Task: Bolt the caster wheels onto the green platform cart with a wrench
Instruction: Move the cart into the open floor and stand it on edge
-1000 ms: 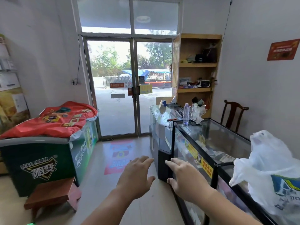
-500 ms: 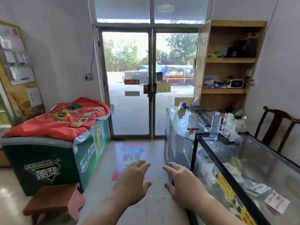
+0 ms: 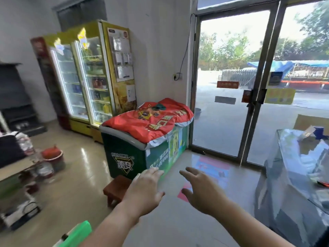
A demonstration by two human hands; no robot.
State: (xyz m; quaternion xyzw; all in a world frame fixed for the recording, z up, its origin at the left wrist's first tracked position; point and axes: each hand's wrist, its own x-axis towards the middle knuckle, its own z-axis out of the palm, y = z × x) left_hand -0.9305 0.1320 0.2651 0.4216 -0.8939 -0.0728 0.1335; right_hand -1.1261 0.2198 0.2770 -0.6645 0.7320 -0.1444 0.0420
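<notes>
Both hands reach forward over the floor, side by side and apart. The left hand (image 3: 145, 191) and the right hand (image 3: 201, 190) have their fingers wide and loose, holding nothing. A corner of the green cart (image 3: 78, 234) shows at the near left, below the left forearm. Just beyond the left hand stands a small brown stool (image 3: 116, 188) against a green freezer (image 3: 124, 157) with a red cover (image 3: 151, 122). Lit drink fridges (image 3: 89, 77) stand far left, glass doors (image 3: 222, 86) far right, and a glass bench (image 3: 293, 175) near right.

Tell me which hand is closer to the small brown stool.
Left. The left hand hovers just right of the stool; the right hand is farther right.
</notes>
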